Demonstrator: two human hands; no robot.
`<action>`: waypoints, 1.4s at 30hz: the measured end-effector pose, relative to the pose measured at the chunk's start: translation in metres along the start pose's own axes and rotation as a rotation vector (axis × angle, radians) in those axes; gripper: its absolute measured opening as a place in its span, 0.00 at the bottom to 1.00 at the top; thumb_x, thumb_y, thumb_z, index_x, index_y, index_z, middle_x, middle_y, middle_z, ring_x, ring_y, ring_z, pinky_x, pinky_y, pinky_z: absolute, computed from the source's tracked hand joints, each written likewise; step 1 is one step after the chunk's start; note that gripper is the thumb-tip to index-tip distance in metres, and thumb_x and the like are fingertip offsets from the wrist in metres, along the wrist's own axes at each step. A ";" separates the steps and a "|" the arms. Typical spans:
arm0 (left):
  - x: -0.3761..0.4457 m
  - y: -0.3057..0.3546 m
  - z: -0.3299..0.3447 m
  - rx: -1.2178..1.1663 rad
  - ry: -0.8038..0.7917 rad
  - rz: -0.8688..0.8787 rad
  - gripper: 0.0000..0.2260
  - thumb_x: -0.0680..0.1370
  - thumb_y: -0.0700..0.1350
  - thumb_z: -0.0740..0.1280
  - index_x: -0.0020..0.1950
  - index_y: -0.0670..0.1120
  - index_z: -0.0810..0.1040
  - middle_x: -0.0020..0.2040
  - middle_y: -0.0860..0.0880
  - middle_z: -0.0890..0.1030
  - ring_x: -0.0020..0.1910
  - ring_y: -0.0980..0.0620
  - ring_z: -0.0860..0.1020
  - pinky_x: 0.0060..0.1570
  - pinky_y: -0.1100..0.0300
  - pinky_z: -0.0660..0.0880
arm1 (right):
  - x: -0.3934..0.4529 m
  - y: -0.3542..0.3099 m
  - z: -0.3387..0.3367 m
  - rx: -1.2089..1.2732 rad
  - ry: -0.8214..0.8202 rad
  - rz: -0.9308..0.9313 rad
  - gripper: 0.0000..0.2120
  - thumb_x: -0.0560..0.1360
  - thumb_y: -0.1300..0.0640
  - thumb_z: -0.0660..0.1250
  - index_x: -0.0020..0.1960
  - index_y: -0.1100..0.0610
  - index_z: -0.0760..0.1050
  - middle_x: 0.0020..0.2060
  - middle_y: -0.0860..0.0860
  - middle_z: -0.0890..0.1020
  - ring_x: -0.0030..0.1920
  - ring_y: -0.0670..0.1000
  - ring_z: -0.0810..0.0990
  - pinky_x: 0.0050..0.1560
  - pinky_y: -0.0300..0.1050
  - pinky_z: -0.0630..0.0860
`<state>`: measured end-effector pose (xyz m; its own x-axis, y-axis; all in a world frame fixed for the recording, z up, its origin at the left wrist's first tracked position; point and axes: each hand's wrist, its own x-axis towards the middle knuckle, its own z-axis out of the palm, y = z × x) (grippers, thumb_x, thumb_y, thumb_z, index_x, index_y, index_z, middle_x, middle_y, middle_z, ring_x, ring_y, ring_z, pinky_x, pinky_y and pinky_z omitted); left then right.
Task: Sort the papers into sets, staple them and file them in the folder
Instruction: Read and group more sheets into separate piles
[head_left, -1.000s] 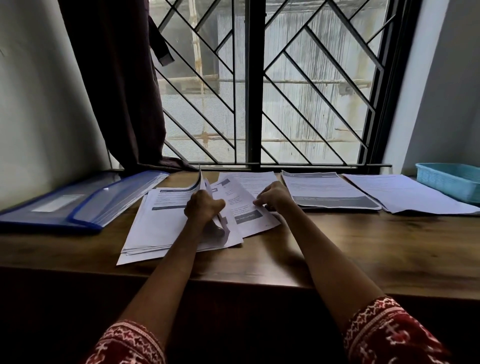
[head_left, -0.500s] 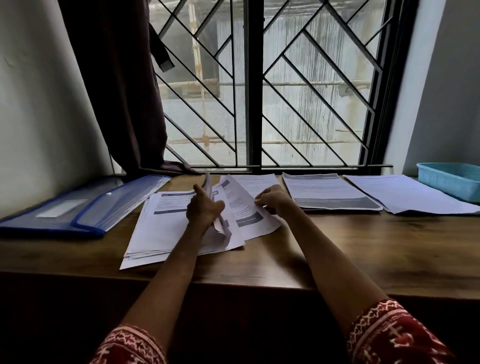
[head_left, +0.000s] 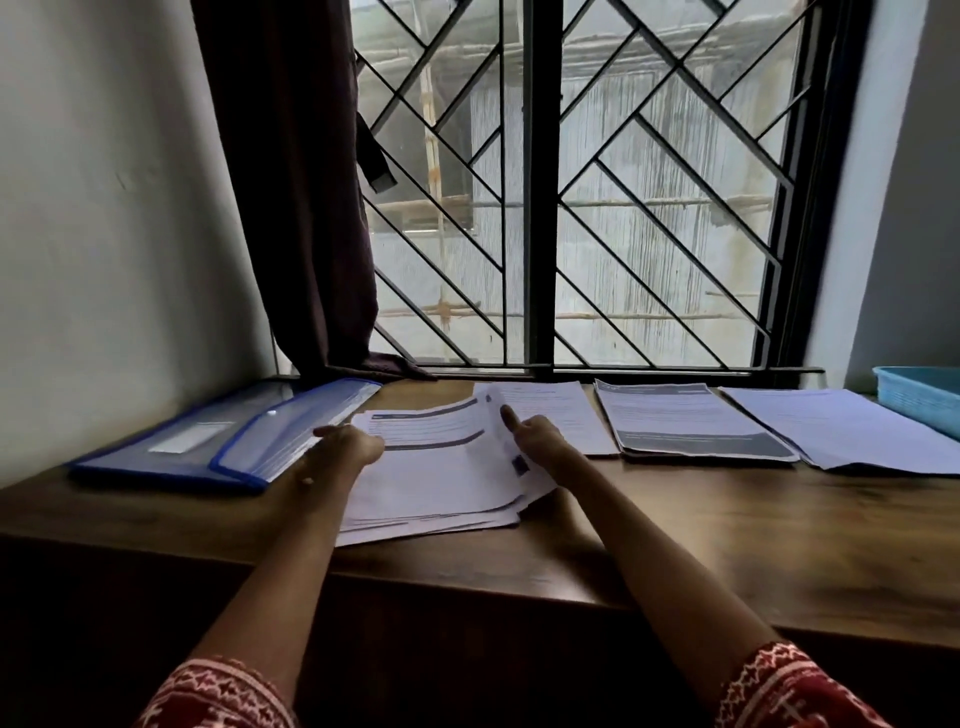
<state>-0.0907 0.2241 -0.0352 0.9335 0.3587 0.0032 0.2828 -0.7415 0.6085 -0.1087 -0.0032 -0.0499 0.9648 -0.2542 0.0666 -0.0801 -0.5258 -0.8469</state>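
My left hand (head_left: 347, 448) lies flat with straight fingers on the paper pile (head_left: 436, 478) near the worktop's (head_left: 675, 525) front edge, holding it down while my right hand (head_left: 535, 436) pinches one sheet to sort.

On the wooden bench (head_left: 675, 530), the left hand (head_left: 349, 446) rests on a loose paper stack (head_left: 441, 483) beside a blue folder (head_left: 228, 436); the right hand (head_left: 535, 434) lifts its top sheet's edge. Two more paper sets (head_left: 691, 421) lie rightward near a teal basket (head_left: 924, 395).
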 end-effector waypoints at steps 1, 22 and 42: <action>-0.003 0.003 -0.002 -0.022 -0.043 0.072 0.33 0.77 0.53 0.63 0.76 0.39 0.53 0.74 0.38 0.59 0.73 0.41 0.60 0.72 0.52 0.58 | -0.002 -0.002 0.005 0.044 -0.045 -0.011 0.26 0.77 0.38 0.56 0.44 0.61 0.74 0.46 0.57 0.77 0.49 0.55 0.76 0.49 0.44 0.70; -0.049 0.053 -0.044 -0.788 0.190 0.558 0.21 0.79 0.41 0.62 0.69 0.34 0.64 0.65 0.36 0.72 0.64 0.40 0.71 0.58 0.56 0.67 | -0.044 -0.057 -0.054 0.561 0.194 -0.482 0.11 0.71 0.69 0.69 0.53 0.66 0.76 0.40 0.55 0.80 0.34 0.45 0.79 0.34 0.34 0.77; -0.057 0.050 -0.019 -0.796 0.299 0.628 0.15 0.79 0.31 0.53 0.66 0.33 0.64 0.60 0.35 0.74 0.59 0.39 0.74 0.51 0.56 0.66 | -0.057 -0.052 -0.046 0.443 0.429 -0.442 0.17 0.73 0.50 0.70 0.55 0.60 0.73 0.46 0.55 0.80 0.46 0.55 0.79 0.45 0.50 0.76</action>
<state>-0.1342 0.1779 0.0102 0.7390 0.2451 0.6275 -0.5595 -0.2954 0.7744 -0.1712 0.0012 0.0152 0.6945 -0.4372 0.5715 0.4867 -0.2995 -0.8206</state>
